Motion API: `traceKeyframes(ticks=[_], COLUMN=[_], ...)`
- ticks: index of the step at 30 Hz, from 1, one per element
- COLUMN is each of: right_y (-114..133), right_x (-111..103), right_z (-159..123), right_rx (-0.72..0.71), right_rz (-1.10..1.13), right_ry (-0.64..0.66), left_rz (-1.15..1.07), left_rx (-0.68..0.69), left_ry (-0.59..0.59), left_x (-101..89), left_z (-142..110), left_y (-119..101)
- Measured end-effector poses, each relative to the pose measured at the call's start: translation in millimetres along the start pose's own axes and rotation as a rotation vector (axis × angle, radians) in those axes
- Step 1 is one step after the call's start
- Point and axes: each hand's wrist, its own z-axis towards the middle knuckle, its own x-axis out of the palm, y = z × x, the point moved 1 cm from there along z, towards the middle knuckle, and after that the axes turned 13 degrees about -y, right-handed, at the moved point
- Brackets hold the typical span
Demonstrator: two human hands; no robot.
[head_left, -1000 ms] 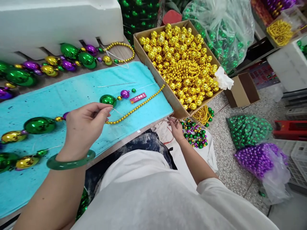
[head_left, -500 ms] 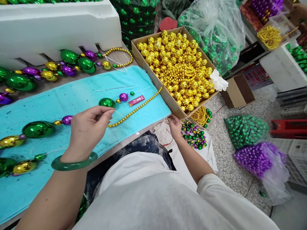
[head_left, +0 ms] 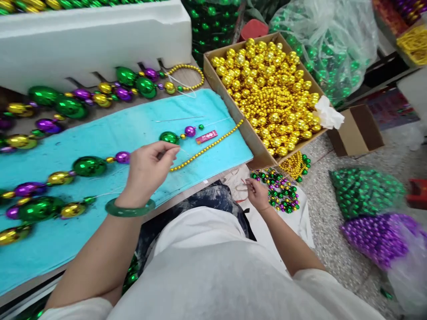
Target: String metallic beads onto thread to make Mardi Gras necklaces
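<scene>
My left hand (head_left: 147, 171), a green bangle (head_left: 130, 208) at its wrist, pinches a thin white string (head_left: 183, 151) above the blue towel (head_left: 220, 104). By its fingers lie a large green bead (head_left: 169, 137), a small purple bead (head_left: 190, 130) and a string of small gold beads (head_left: 208, 147). A pink-red label (head_left: 206, 137) and a long needle (head_left: 178, 119) are also on the towel. My right hand (head_left: 258, 194) is closed below the table edge, with something thin and reddish at its fingertips that I cannot make out.
A cardboard box (head_left: 267, 158) full of gold beads stands at the towel's right end. Strung large beads (head_left: 89, 166) lie to the left, with a white foam box (head_left: 100, 46) behind. Bags of green beads (head_left: 367, 191) and purple beads (head_left: 373, 238) rest on the floor.
The view has shifted, so the scene sits further right. My right hand has drawn back from the table's edge by the box, toward my lap. My left hand keeps its pinch on the string.
</scene>
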Motion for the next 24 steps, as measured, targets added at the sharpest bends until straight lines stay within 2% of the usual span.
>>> traceKeyframes(ticks=[1,3,5,8,10,12,14,17,20,22,24], right_y=[18.2,63.3,112.3,176.8,204.0,217.2,221.2,222.3,226.0,228.2,226.6], right_x=[-7.3,-22.9,-35.1,-40.2,-34.3,-23.4,-10.8,4.6,14.4,17.3,14.7], right_z=[6.5,21.1,33.8,42.5,42.4,40.6,38.9,40.5,48.1,54.9,61.8], right_rx=[-0.071,-0.301,-0.376,-0.362,-0.344,-0.323,-0.294,-0.184,-0.077,-0.056,-0.047], right_rz=[0.053,0.255,0.448,0.663,0.737,0.747,0.735,0.791,0.827,0.785,0.752], right_ry=[-0.02,-0.128,-0.106,0.18,0.335,0.392,0.392,0.302,0.23,0.267,0.285], left_rz=[-0.032,-0.106,-0.184,-0.355,-0.461,-0.522,-0.533,-0.49,-0.375,-0.272,-0.215], left_rx=[-0.061,-0.192,-0.288,-0.376,-0.409,-0.426,-0.425,-0.389,-0.243,-0.128,-0.073], left_ry=[0.043,0.136,0.185,0.169,0.151,0.152,0.163,0.196,0.18,0.151,0.154], left_x=[-0.9,-3.0,-5.5,-8.8,-10.0,-10.4,-10.2,-7.9,-2.7,0.6,2.6], left_z=[3.0,11.2,20.3,29.9,31.7,31.0,29.2,25.7,21.4,18.2,16.0], left_y=[-2.7,-7.5,-10.2,-8.5,-5.0,-1.4,1.4,4.6,6.7,7.5,8.5])
